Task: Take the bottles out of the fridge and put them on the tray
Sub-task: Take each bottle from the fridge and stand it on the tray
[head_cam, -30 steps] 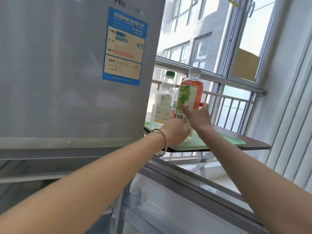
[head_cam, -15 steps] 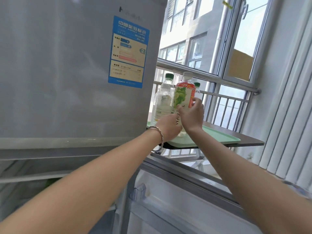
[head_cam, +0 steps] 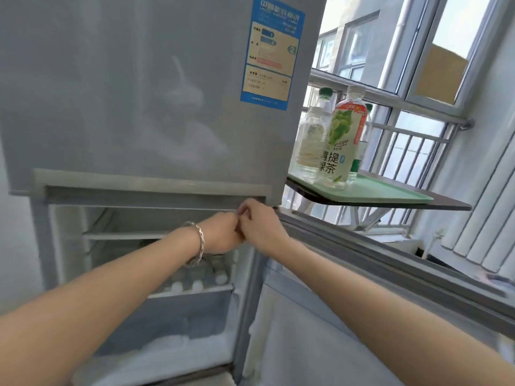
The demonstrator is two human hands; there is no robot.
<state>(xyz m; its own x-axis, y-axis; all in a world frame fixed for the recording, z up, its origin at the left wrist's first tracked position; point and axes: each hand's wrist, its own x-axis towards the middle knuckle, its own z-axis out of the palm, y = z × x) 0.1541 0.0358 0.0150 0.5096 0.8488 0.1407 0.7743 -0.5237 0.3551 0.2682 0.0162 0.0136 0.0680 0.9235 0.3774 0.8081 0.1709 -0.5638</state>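
Head view, change: half a second ago both my hands were on the green tea bottle (head_cam: 343, 140) at the tray (head_cam: 390, 190); now it stands there alone, upright, and the hands have dropped to the fridge (head_cam: 139, 107) opening.
Meaning: I judge that bottle delivered; next comes another reach inside.
Left hand (head_cam: 223, 232): fingers curled, holding nothing I can see; silver bracelet (head_cam: 198, 243) at the wrist.
Right hand (head_cam: 262, 227): fingers bent together, touching the left hand, empty.
Tray: right of the fridge, carrying the tea bottle, a clear bottle (head_cam: 310, 137) touching it, and a third bottle behind, mostly hidden.
Fridge interior: white-capped bottles (head_cam: 195, 280) on the shelf below the hands.
In the way: open fridge door (head_cam: 362, 316), right of the compartment, under the tray's table.
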